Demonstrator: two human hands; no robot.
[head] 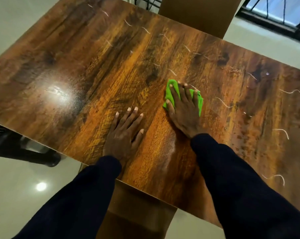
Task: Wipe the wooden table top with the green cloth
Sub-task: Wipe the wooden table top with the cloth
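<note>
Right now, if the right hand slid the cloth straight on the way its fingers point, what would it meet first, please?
Probably the short pale streak on the table top, just beyond the green cloth under the right hand. Past it, only wood and more streaks show.

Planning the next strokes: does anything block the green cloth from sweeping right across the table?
Nothing solid does. Right of the green cloth, which the right hand presses, only thin white marks lie on the table. The left hand rests flat to its left.
</note>
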